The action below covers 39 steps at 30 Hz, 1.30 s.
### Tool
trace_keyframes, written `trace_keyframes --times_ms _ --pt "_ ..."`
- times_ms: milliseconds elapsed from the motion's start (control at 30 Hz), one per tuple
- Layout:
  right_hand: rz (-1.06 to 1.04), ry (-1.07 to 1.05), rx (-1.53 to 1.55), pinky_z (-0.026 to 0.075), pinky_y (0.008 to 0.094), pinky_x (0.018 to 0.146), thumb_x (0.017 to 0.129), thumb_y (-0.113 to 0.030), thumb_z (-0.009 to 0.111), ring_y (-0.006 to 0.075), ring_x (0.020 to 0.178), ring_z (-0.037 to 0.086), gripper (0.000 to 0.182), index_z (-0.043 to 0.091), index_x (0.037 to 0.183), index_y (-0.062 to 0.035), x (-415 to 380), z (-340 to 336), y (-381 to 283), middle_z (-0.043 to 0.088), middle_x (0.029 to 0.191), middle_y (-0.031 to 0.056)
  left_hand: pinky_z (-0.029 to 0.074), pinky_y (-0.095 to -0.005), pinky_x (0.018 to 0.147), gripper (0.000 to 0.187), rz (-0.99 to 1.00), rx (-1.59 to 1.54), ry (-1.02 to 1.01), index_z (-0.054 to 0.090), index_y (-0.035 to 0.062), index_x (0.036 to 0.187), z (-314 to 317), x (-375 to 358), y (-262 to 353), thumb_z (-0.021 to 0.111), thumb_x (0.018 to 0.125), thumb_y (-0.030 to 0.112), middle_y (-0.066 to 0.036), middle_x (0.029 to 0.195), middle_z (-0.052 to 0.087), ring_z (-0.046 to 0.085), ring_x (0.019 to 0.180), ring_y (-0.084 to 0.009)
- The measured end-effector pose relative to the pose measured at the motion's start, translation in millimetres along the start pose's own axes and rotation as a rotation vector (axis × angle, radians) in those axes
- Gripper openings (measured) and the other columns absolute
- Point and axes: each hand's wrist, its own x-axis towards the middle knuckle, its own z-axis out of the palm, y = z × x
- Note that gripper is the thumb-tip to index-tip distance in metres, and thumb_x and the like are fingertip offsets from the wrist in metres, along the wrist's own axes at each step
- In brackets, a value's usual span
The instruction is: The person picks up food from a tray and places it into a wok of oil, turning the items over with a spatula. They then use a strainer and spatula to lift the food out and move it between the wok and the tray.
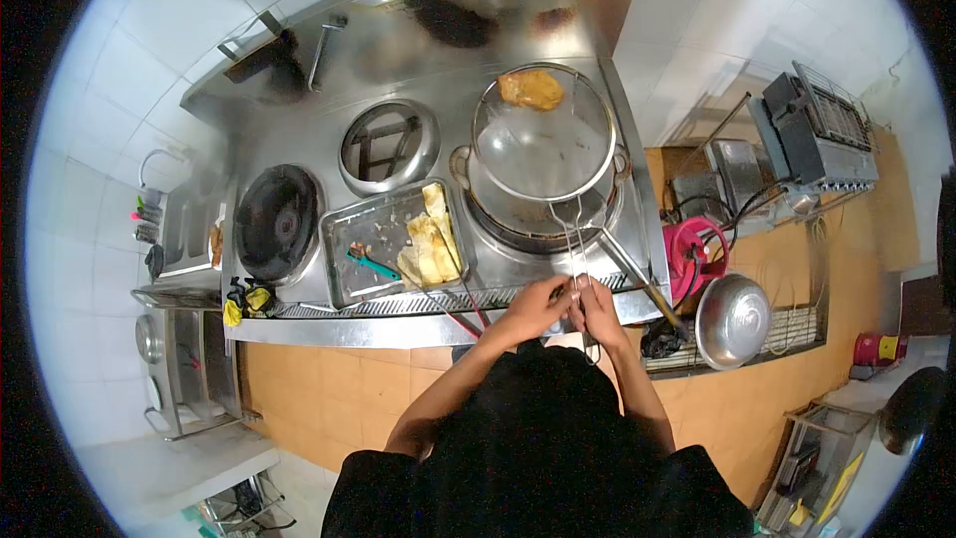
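A wide round mesh strainer (543,154) is held over a two-handled pan (460,167) on the right burner. One browned, fried-looking piece of food (531,90) lies at the strainer's far edge. My right hand (597,311) is closed around the strainer's long wire handle, whose looped end sticks out below. My left hand (538,309) is closed too, its fingertips at the same handle and partly hidden. To its left, a metal tray (344,229) holds pale yellow slabs (428,254) and a teal-handled tool (373,264). Red-handled tongs (463,317) lean over the tray's near side.
A black pan (279,222) covers the left burner, and a metal ring (390,146) stands behind the tray. Beside the pan, a long-handled utensil (637,274) reaches over the stove's front edge. On the right are a pink gas cylinder (692,254) and a metal bowl (734,321).
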Motion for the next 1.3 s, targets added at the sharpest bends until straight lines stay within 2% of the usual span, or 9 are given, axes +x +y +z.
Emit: trace_keyframes --times_ms 233,300,367,500,667,733,933,1000,1300 --pt "0.122 -0.016 0.077 0.035 0.0235 0.04 0.104 -0.031 0.033 0.01 0.04 0.039 0.036 0.047 0.081 -0.0063 -3.2 3.4 27.7 0.04 0.05 0.0008 0.05 -0.0314 0.067 0.028 -0.035 -0.051 -0.021 0.058 0.0 0.103 11.2 -12.4 -17.9 0.05 0.099 0.027 -0.009 0.077 0.066 0.063 0.069 -0.0161" --pt "0.047 -0.02 0.076 0.037 0.0247 0.043 0.104 -0.031 0.033 0.011 0.04 0.039 0.037 0.045 0.078 -0.0072 1.8 6.1 32.0 0.039 0.05 0.0005 0.05 -0.0326 0.066 0.03 -0.048 -0.179 -0.02 0.059 -0.0001 0.103 14.4 -9.8 -30.3 0.05 0.098 0.028 -0.011 0.076 0.065 0.064 0.069 -0.0174" --pt "0.142 -0.001 0.091 0.041 0.026 0.048 0.104 -0.032 0.033 0.0111 0.04 0.038 0.038 0.044 0.077 -0.0077 0.2 8.2 19.8 0.038 0.049 0.0003 0.05 -0.0333 0.066 0.03 -0.009 -0.219 -0.001 0.059 -0.0008 0.101 15.5 -8.1 -34.6 0.051 0.098 0.028 -0.012 0.073 0.065 0.065 0.067 -0.0181" --pt "0.101 -0.045 0.1 0.034 0.0246 0.041 0.103 -0.035 0.035 0.0096 0.04 0.038 0.036 0.046 0.084 -0.0074 0.5 -0.1 34.7 0.04 0.051 -0.0004 0.05 -0.0328 0.064 0.03 -0.051 -0.012 -0.005 0.06 -0.0022 0.096 13.1 -4.8 -30.0 0.051 0.098 0.026 -0.012 0.07 0.064 0.064 0.064 -0.0165" --pt "0.097 -0.056 0.126 0.033 0.0251 0.04 0.103 -0.036 0.036 0.0096 0.04 0.038 0.036 0.047 0.082 -0.0078 3.3 -1.7 33.8 0.039 0.05 -0.0003 0.051 -0.0307 0.065 0.031 -0.078 -0.098 -0.048 0.059 -0.003 0.102 19.6 6.2 -52.7 0.049 0.099 0.026 -0.01 0.075 0.067 0.063 0.065 -0.0152" --pt "0.1 0.006 0.06 0.038 0.0254 0.043 0.104 -0.035 0.033 0.0113 0.04 0.039 0.038 0.044 0.078 -0.0079 14.0 1.0 23.8 0.038 0.05 0.0 0.051 -0.03 0.064 0.031 -0.06 -0.117 -0.032 0.059 -0.0031 0.104 13.0 10.2 -40.3 0.049 0.099 0.026 -0.01 0.077 0.067 0.063 0.066 -0.0148" --pt "0.09 0.067 0.144 0.033 0.0251 0.041 0.103 -0.034 0.035 0.0114 0.041 0.04 0.037 0.045 0.079 -0.0079 7.6 3.8 -6.3 0.038 0.05 0.0003 0.051 -0.0281 0.062 0.033 0.003 -0.11 -0.063 0.058 -0.0012 0.114 -10.0 -11.7 -22.0 0.048 0.1 0.027 -0.009 0.093 0.068 0.063 0.07 -0.0137" --pt "0.08 0.034 0.082 0.032 0.0249 0.04 0.103 -0.033 0.035 0.0101 0.04 0.038 0.036 0.045 0.079 -0.0077 0.4 -1.8 13.4 0.038 0.049 -0.0001 0.05 -0.0265 0.061 0.033 -0.114 -0.212 -0.07 0.058 -0.0001 0.117 -19.6 -24.3 -18.3 0.049 0.099 0.027 -0.007 0.097 0.068 0.062 0.07 -0.0125" --pt "0.165 0.041 0.16 0.032 0.0263 0.038 0.103 -0.032 0.035 0.0111 0.038 0.037 0.038 0.047 0.076 -0.0075 -4.6 25.4 19.7 0.04 0.048 0.0017 0.049 -0.0247 0.064 0.034 -0.166 -0.185 -0.123 0.055 0.0005 0.122 -40.9 -50.9 -50.9 0.05 0.099 0.025 -0.007 0.105 0.065 0.062 0.077 -0.0117"
